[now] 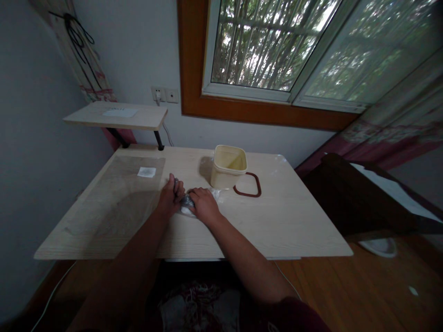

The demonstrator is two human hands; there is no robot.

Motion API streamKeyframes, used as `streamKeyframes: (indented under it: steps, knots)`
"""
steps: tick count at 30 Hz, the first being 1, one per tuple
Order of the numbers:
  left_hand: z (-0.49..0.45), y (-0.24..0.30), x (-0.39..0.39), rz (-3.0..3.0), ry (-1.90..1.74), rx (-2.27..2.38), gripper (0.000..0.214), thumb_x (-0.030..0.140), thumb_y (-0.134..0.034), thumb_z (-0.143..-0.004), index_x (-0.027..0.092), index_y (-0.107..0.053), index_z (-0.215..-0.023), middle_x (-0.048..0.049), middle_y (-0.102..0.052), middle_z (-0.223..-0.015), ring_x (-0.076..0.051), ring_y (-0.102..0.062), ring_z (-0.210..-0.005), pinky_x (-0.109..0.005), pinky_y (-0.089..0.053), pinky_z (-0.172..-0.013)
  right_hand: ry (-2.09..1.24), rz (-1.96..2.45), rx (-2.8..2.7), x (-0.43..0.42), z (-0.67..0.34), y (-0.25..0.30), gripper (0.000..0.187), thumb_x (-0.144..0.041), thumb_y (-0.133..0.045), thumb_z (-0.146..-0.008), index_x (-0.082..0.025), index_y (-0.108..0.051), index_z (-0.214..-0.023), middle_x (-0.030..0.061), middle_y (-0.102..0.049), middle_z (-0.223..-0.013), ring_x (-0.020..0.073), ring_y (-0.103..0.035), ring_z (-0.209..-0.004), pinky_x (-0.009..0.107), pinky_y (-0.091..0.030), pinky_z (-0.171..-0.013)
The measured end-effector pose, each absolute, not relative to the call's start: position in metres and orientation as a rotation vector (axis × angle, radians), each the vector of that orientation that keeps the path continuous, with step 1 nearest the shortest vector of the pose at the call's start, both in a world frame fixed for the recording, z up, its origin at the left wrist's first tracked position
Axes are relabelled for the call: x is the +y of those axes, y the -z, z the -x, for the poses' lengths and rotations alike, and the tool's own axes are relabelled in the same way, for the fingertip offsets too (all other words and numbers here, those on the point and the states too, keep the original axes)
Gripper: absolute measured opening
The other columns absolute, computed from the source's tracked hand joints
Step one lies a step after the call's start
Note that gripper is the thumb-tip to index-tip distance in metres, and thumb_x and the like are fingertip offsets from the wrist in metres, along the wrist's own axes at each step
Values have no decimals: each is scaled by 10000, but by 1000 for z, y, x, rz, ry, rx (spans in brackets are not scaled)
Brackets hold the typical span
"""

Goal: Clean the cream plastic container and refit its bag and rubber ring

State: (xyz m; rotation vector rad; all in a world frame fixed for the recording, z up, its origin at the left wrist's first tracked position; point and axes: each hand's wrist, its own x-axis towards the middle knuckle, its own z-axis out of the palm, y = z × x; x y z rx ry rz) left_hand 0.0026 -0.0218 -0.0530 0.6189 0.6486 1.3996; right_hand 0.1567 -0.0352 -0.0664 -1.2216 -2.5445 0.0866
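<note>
My left hand is closed, thumb up, around a small dark grey thing, mostly hidden by the fingers. Just to its right, my right hand has its fingers curled down over a crumpled clear plastic bag on the table. Something dark grey and shiny shows in the bag between the two hands; its kind is not clear. Beyond the right hand stands a pale yellow square plastic tub, open at the top. A reddish-brown squared ring with a gap lies beside the tub.
The hands work over a light wooden table. A clear plastic sheet with a white label covers its left part. A small raised shelf stands at the back left. A dark piece of furniture is off the right edge.
</note>
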Motion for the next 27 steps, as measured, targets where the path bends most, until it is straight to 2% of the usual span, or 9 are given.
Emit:
streamKeyframes:
  steps: [15,20,24,27]
  knots:
    - [-3,52,-24,-646,-1409,630,583,561,-473,-960,182,-333,-539,41,-360,-438,-56,-248,-324,-227,-152,-339,-44,1228,-2543,-37,-157,65,330,-351,-733,-848,-189,-639,-1119,85,-654,-1146,263,-550,-1061,395,-410,-940]
    - [-4,55,-25,-734,-1461,686,545,524,-508,-953,184,-372,-550,22,-420,-473,-76,-351,-399,-216,-277,-404,-4,1304,-2516,-42,-154,61,323,-349,-727,-848,-196,-638,-1119,91,-659,-1129,283,-538,-1053,412,-401,-924]
    - [-3,55,-27,-733,-1571,719,419,453,-597,-916,190,-452,-624,2,-524,-614,-105,-463,-547,-209,-365,-494,-2,1317,-2441,-49,-151,52,474,-313,-701,-862,-206,-559,-1302,109,-640,-1217,294,-516,-1104,424,-384,-946]
    - [-3,54,-30,-761,-1567,817,329,399,-677,-867,198,-489,-688,14,-513,-671,-109,-465,-604,-210,-390,-552,-18,1262,-2386,-53,-150,50,589,-320,-680,-868,-189,-477,-1406,121,-616,-1282,295,-494,-1150,432,-359,-990]
